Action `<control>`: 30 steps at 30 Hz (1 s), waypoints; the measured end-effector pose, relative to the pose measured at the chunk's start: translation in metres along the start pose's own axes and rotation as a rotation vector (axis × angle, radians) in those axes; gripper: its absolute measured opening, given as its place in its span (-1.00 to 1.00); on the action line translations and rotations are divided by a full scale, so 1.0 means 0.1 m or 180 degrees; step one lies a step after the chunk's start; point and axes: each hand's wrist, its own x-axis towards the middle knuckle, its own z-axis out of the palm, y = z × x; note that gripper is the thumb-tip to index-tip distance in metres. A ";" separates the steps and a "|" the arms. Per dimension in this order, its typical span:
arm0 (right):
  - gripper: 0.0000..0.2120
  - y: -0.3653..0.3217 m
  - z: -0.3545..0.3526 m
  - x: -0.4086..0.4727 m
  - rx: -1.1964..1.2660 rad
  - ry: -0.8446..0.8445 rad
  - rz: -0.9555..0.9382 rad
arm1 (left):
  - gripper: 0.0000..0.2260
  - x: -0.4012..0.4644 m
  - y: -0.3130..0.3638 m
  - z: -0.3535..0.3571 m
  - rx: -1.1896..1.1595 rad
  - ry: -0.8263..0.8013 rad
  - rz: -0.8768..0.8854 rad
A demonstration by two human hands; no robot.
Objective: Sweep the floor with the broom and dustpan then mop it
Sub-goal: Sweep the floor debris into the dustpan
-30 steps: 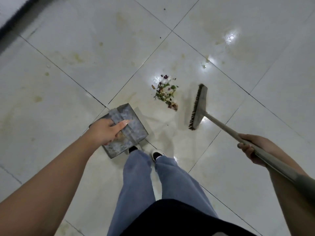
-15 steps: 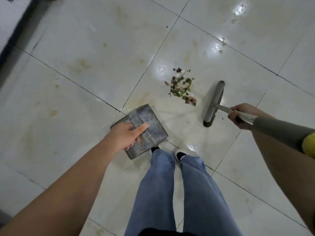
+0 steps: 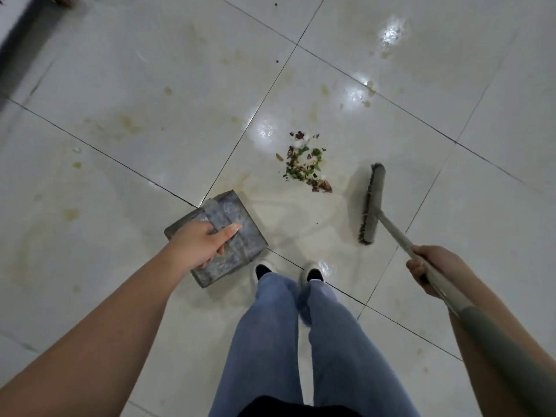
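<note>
A small pile of debris (image 3: 306, 162), green, red and white scraps, lies on the glossy white tile floor (image 3: 150, 85). My left hand (image 3: 201, 242) grips the handle of a grey metal dustpan (image 3: 237, 236), held low to the left of the pile, just ahead of my feet. My right hand (image 3: 433, 267) is closed around the long grey handle of a broom (image 3: 372, 203). Its brush head rests on the floor a little right of the pile, bristles facing it.
My legs in blue jeans (image 3: 301, 341) and white shoes (image 3: 313, 270) stand right behind the dustpan. Yellowish stains (image 3: 129, 123) and wet glints mark the tiles. A dark wall base (image 3: 18, 31) runs along the top left corner.
My right hand has slid back up the broom handle, away from the brush head. The brush head stays right of the pile. The dustpan hand is nearly unchanged.
</note>
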 end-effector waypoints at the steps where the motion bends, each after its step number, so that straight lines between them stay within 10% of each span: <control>1: -0.95 0.04 0.04 0.03 -0.0021 0.0106 -0.0011 | -0.52 0.01 0.01 0.00 0.0031 0.0014 0.0008; 13: -0.93 0.21 -0.27 0.18 0.0147 0.0663 -0.0120 | -0.49 0.13 0.33 0.27 0.0745 -0.0095 0.0159; 30: -0.86 0.19 -0.21 0.18 0.0814 -0.0307 -0.0061 | -0.55 0.05 0.85 0.58 0.0903 -0.0465 0.0218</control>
